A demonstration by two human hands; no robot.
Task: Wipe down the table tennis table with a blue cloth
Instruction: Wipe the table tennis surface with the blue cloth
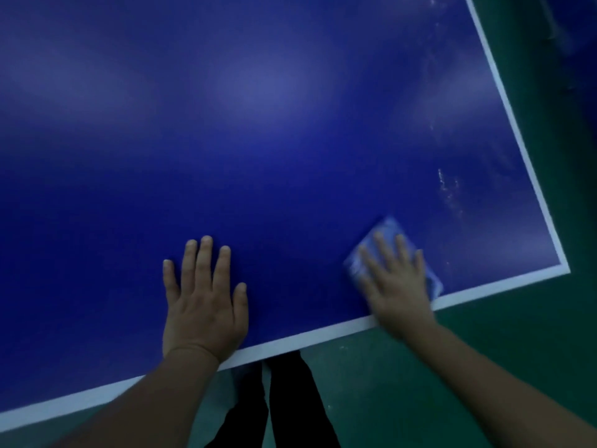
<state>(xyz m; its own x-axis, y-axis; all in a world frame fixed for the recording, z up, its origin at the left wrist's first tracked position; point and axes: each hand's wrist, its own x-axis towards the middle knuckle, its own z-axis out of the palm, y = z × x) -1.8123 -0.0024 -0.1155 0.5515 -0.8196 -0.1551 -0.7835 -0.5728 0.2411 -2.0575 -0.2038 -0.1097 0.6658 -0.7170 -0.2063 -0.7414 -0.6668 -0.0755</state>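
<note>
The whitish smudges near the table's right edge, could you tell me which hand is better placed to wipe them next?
Right, probably. The right hand already presses flat on the blue cloth just below the smudges, while the left hand rests bare on the table, farther away.

no readable text, labels, brand marks, numbers or signs anywhere in the head view. the only marking is the plain white border line [323, 337] along the edges of the table tennis table [258, 140]; it carries no lettering. the blue cloth [387, 234] is blurred and shows no legible tag or print.
</note>
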